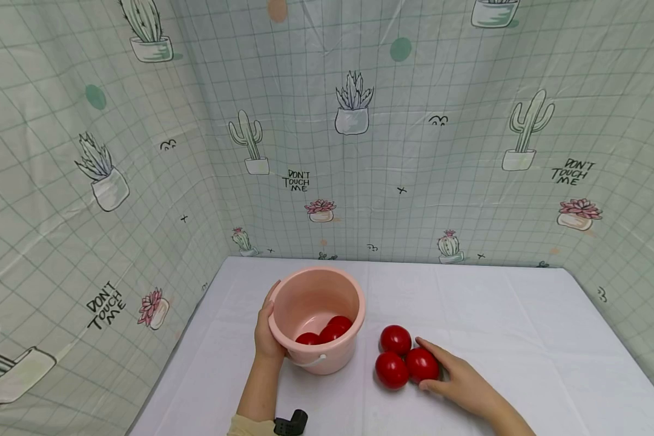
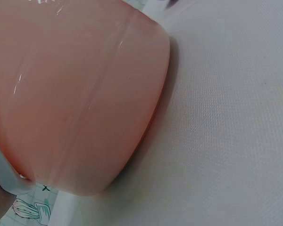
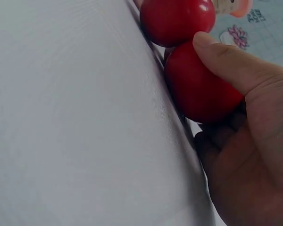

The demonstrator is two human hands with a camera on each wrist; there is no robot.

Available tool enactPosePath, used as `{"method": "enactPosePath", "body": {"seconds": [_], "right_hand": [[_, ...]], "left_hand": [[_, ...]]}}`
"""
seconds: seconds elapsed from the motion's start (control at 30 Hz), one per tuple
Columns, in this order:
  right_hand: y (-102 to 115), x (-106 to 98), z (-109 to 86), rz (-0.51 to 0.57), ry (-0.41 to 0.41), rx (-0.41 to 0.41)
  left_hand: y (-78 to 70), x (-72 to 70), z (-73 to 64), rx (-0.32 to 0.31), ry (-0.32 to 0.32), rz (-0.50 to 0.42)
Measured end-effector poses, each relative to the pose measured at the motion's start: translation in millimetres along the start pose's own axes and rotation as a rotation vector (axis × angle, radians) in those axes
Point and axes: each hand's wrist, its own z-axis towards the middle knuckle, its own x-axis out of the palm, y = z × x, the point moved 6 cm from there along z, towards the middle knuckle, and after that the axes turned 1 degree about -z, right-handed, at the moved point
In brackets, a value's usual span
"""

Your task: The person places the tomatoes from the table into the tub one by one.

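Note:
A pink bucket stands on the left half of the table, its mouth tipped a little toward the head camera. Several red balls lie at its bottom. My left hand grips the bucket's left side just under the rim; in the left wrist view the bucket wall hides most of that hand. Right of the bucket, two red balls touch a third red ball. Around this third ball my right hand curls, thumb in front and fingers behind, as the right wrist view also shows.
A white cloth covers the table. Patterned curtains with cactus drawings hang behind it and on both sides. The bucket's white handle hangs down at its front. A black strap device sits on the left wrist.

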Motion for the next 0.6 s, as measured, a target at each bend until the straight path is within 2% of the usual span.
{"method": "enactPosePath", "body": {"seconds": [0.27, 0.6], "right_hand": [[-0.7, -7.0, -0.6, -0.011, -0.011, 0.012], [4.8, -22.5, 3.4, 0.013, 0.025, -0.058]], "left_hand": [[0.8, -0.6, 0.3, 0.000, -0.001, -0.002], [-0.3, -0.5, 0.2, 0.001, 0.003, -0.004]]}}
